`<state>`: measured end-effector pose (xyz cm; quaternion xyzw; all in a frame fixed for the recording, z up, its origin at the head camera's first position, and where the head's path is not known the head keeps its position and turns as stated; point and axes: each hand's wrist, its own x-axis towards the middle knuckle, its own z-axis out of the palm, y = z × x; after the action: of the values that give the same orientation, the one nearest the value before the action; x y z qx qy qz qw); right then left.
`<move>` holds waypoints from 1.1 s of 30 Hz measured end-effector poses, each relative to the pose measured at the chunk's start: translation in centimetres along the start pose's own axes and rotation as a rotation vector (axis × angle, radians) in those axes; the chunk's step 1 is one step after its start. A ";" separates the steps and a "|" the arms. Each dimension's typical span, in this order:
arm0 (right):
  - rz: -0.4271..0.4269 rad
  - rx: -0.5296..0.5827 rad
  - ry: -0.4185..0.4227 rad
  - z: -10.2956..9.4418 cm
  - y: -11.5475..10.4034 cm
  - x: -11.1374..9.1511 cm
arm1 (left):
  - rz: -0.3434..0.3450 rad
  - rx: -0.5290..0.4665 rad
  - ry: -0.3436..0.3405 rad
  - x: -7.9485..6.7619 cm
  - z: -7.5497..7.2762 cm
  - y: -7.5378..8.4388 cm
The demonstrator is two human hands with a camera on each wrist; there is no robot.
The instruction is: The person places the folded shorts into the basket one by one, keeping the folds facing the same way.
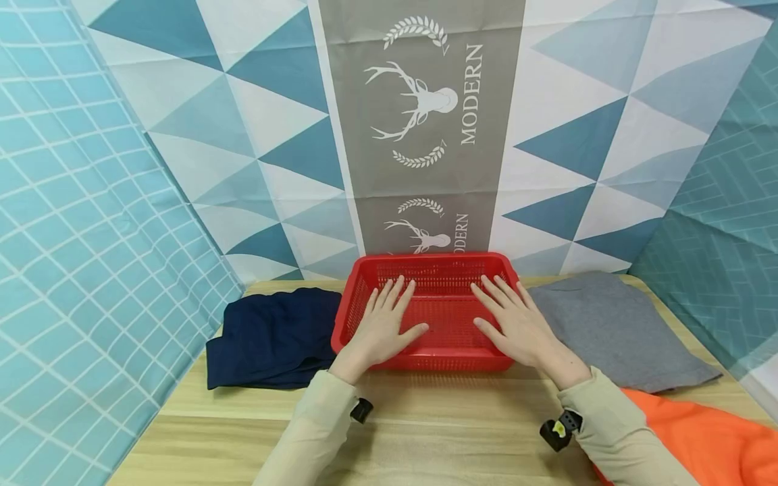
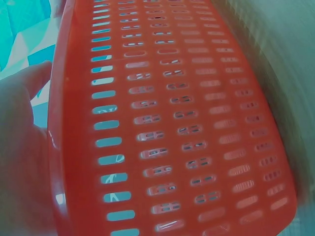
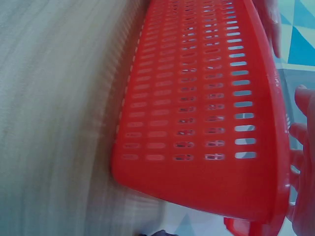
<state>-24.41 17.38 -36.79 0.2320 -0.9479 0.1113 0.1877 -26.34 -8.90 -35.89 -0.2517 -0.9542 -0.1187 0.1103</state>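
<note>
A red plastic basket (image 1: 450,362) with slotted sides stands on the wooden table against the back wall, with nothing seen inside it. My left hand (image 1: 381,329) is over its left part, palm down, fingers straight and spread. Over the right part is my right hand (image 1: 518,325), its fingers likewise extended and apart. Neither hand holds anything. In the left wrist view the basket's slotted wall (image 2: 162,123) fills most of the picture, the left hand (image 2: 22,147) beyond its rim. The right wrist view shows the right hand (image 3: 302,157) beside the rim.
Folded navy cloth (image 1: 273,337) lies left of the basket, and grey cloth (image 1: 614,331) lies to its right. Bright orange cloth (image 1: 705,439) is at the table's front right, partly behind the right sleeve. A patterned sheet (image 1: 425,135) hangs behind the wooden table (image 1: 437,432).
</note>
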 end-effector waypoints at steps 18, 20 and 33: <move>-0.009 -0.011 0.024 0.0 0.4 -0.7 | 0.032 0.003 -0.015 -0.4 0.5 0.9; -0.009 -0.016 0.026 -0.2 0.5 -0.8 | 0.039 -0.011 -0.012 -0.4 0.5 1.3; 0.021 -0.007 0.032 -1.1 1.6 -2.1 | 0.052 -0.020 -0.034 -0.6 0.7 3.0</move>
<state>-23.15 19.96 -36.80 0.2194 -0.9476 0.1136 0.2026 -24.45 -6.45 -36.25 -0.2797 -0.9478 -0.1210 0.0944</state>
